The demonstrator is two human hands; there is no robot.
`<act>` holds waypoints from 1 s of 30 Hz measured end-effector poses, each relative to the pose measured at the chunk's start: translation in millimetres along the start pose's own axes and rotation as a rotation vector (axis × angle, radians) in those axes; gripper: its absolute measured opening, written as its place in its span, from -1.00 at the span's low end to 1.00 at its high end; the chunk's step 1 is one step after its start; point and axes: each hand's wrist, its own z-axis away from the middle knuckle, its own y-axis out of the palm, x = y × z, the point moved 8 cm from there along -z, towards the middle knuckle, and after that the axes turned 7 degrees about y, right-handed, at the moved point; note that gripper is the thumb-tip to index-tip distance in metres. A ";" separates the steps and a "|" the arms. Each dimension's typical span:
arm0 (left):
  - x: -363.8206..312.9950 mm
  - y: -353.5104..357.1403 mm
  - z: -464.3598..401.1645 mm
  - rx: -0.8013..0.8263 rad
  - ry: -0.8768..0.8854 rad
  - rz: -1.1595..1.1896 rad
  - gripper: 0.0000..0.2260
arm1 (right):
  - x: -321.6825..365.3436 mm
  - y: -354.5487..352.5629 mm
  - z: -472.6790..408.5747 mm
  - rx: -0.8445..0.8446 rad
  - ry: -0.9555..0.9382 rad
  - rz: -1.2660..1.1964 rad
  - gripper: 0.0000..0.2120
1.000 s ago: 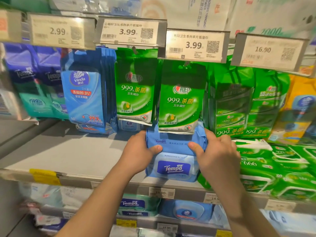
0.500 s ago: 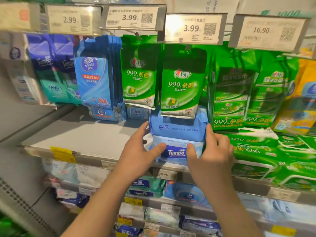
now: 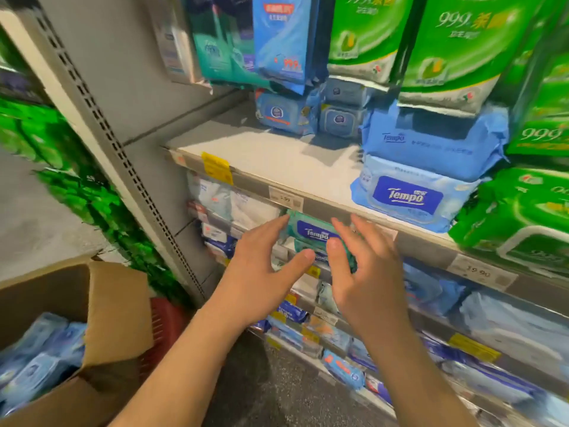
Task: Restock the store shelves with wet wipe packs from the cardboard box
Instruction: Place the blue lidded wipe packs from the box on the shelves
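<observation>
While both hands hang empty in front of the shelving, the main risks lie at either end of the scene. At far left, the open brown corrugated cardboard box [image 3: 101, 306] holds soft blue film wet wipe packs [image 3: 40, 352]; their slick, pillowy wrappers are likely to slide against each other, so a loose one-handed lift could drop a pack. The box flap stands upright and may snag a pack on the way out.

Moving right, the left hand [image 3: 261, 272] has relaxed, spread fingers and holds nothing. Just beyond it, the right hand [image 3: 366, 272] is likewise slack and empty. Behind both, a teal Tempo wipe pack [image 3: 311, 231] sits on a lower shelf; whether either hand touches it cannot be told.

Further right, two blue Tempo wet wipe packs [image 3: 425, 167] are stacked near the front lip of the grey metal shelf [image 3: 277, 155]. The upper pack is crumpled and presses against the hanging green glossy pouches [image 3: 449, 50]; a nudge could tip the stack forward off the edge.
</observation>
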 end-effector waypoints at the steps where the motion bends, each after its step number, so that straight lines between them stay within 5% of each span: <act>1: 7.7 -6.2 11.0 -0.007 -0.009 -0.007 -0.39 | 6.7 9.4 6.6 0.039 -0.020 -0.041 -0.51; 8: 88.9 -84.0 112.8 -0.093 -0.189 -0.005 -0.23 | 75.8 83.9 77.5 0.257 -0.067 -0.215 -0.48; 15: 163.9 -204.4 270.8 -0.309 -0.445 0.054 -0.22 | 200.7 184.1 191.7 0.666 0.031 -0.262 -0.34; 19: 194.7 -265.0 368.7 -0.457 -0.573 0.084 -0.21 | 269.4 223.1 258.0 0.796 0.014 -0.323 -0.53; 25: 224.5 -324.3 461.0 -0.700 -0.709 0.206 -0.43 | 339.7 268.1 324.3 0.923 -0.014 -0.380 -0.52; 30: 247.4 -341.3 475.7 -0.727 -0.737 0.273 -0.49 | 367.3 309.9 333.8 1.022 -0.020 -0.354 -0.49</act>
